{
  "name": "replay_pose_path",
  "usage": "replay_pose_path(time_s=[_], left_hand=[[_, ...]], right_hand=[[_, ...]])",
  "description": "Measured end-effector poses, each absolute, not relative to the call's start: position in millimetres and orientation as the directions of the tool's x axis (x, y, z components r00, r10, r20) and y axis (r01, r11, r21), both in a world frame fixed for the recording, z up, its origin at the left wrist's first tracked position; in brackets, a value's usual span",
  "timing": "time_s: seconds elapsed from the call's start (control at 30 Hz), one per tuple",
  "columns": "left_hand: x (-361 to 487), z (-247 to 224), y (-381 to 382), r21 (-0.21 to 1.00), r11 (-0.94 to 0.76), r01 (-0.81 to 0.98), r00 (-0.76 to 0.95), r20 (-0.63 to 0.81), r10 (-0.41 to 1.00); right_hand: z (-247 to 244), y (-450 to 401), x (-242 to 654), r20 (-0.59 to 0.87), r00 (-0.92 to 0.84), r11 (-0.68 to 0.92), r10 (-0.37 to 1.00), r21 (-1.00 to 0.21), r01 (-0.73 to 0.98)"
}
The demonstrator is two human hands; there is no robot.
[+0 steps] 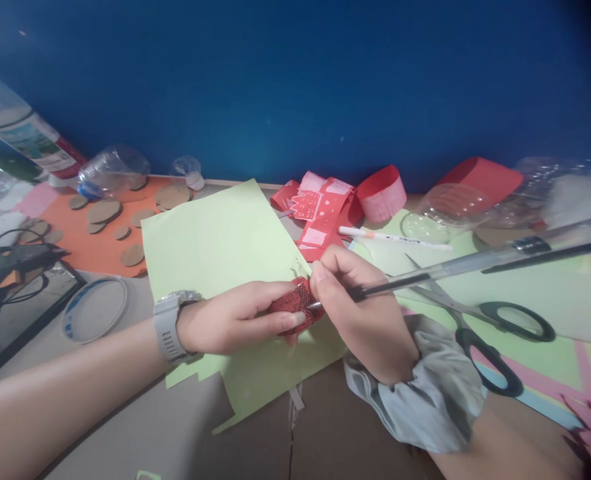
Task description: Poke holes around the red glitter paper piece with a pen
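Grips a red piece [295,303], speckled with black, between thumb and fingers of the left hand [240,317]. Holds a pen [395,283] in the right hand [362,310] with a narrow grip, tip right by the red piece; cannot tell whether touching it. Wears a grey watch [168,330] on the left wrist and a pale scrunchie [425,400] on the right. Has a green sheet [210,240] under both hands, notched along the near edge. Beyond it, red strips [328,217] with pink patches, beside a curled band [382,197] and a white marker [395,238]. To the right, scissors [462,313] with black handles, spread open. To the left, a tape ring [68,323]; past that, an orange sheet [95,250] bearing brown discs [104,211]. At far left, a bottle [45,143]. Behind everything, a blue panel [295,87].
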State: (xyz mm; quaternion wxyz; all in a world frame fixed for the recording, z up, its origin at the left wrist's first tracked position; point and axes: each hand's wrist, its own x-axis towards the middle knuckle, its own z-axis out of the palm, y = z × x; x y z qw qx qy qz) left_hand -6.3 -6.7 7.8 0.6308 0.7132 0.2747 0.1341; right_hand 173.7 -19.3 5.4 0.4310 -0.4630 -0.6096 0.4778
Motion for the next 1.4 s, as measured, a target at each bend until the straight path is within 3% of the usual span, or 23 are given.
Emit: replay_pose_path(time_s=[1.4], left_hand=[[-7.2,5.0,-7.2,0.981,-0.076,0.176,0.82,-0.103,0.563]], right_hand=[[6.7,-19.4,173.3,0.078,-0.21,0.114,0.975,-0.979,0.166]])
